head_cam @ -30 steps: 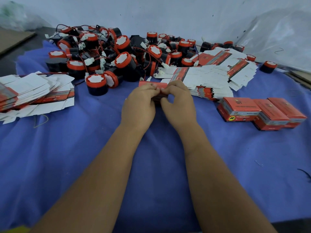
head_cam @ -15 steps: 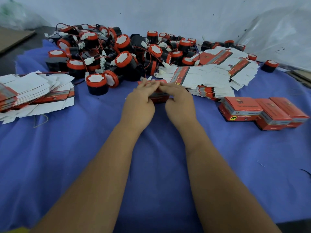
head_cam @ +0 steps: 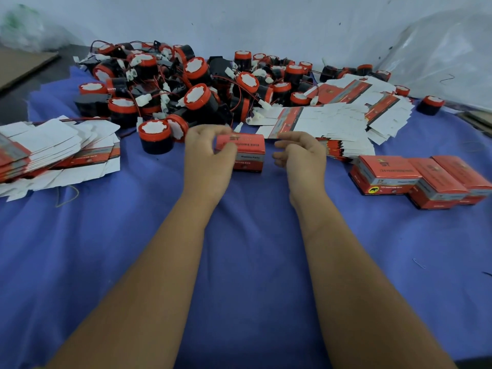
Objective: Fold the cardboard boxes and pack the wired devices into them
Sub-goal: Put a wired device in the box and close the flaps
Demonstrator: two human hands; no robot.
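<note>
A closed red cardboard box stands on the blue cloth in the middle. My left hand grips its left end, thumb on the front face. My right hand hovers just right of the box with fingers loosely curled, holding nothing. Behind lies a heap of black-and-red wired devices; one device stands alone just left of my left hand. Flat unfolded boxes lie in two stacks, one at the left and one at the back right.
Three packed red boxes sit in a row at the right. A clear plastic bag leans on the wall at the back right. Brown cardboard lies at the far left. A lone device sits near the right stack.
My hands have moved apart. The right hand has let go of the box, whose closed front now shows, while the left hand keeps hold of its left end.
</note>
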